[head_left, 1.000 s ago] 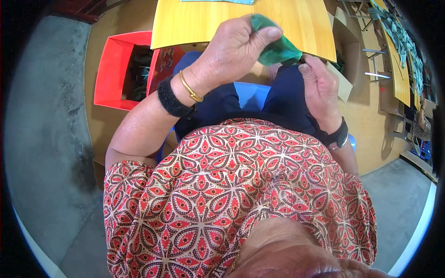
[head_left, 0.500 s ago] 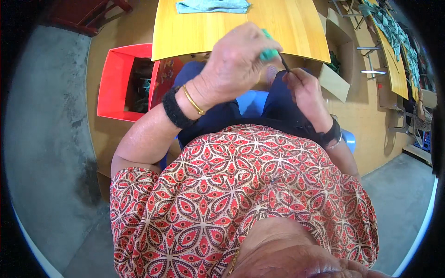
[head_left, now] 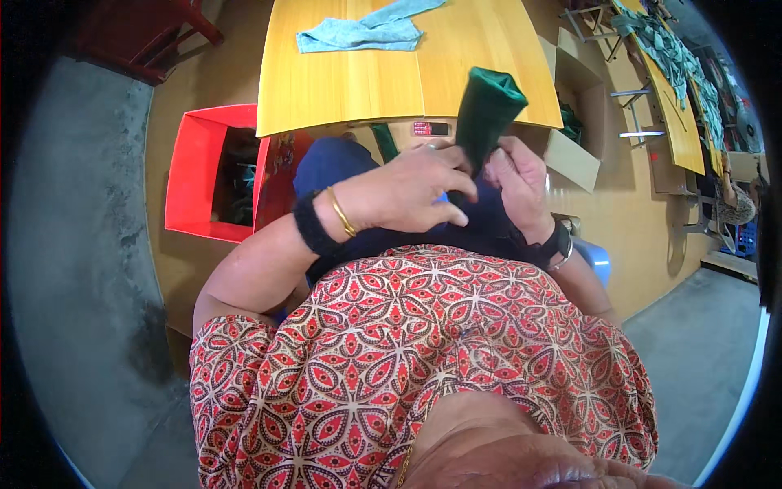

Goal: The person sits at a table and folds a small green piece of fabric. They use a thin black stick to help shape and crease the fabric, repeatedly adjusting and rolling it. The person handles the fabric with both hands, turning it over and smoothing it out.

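Observation:
A dark green piece of cloth (head_left: 485, 122), folded into a long tube-like shape, stands up between my hands over my lap, its wider end toward the table. My left hand (head_left: 411, 189) holds its lower part from the left, with the thumb somewhat apart from the fingers. On the other side my right hand (head_left: 519, 183) is closed on the cloth's lower right edge, thumb on top. The lower end of the cloth is mostly covered by my fingers.
Ahead is a yellow wooden table (head_left: 342, 90) with a light blue cloth (head_left: 362, 37) on it. A red box (head_left: 195, 171) stands at left, a cardboard box (head_left: 574, 159) at right. A small red and black object (head_left: 432, 129) lies beneath the table's near edge, beside a dark green strip (head_left: 384, 142).
My left hand has come down and nearer to me from its raised place. A bright green thing no longer shows in it, and the dark green cloth now stands up between both hands.

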Available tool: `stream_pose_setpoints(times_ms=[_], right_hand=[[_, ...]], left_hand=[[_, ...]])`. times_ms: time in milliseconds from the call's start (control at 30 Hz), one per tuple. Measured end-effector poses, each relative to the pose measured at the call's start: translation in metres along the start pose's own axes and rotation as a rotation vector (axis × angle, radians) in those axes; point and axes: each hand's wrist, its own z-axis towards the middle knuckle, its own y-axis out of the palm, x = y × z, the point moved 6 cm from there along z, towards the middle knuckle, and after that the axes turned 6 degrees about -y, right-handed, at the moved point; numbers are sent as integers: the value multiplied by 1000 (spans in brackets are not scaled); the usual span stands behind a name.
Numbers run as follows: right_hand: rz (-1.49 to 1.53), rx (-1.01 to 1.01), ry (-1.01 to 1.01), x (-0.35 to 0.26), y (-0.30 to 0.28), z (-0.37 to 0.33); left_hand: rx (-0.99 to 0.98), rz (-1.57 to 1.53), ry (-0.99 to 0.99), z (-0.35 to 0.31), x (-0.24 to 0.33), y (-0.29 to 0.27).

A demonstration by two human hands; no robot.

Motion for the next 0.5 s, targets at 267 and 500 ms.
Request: stream_pose_setpoints(times_ms=[267, 500], right_hand=[[-248, -69, -62, -5, 5, -2], [-352, -149, -171, -14, 14, -2]], left_hand=[[507, -614, -444, -1, -34, -40], [470, -440, -381, -2, -32, -32]])
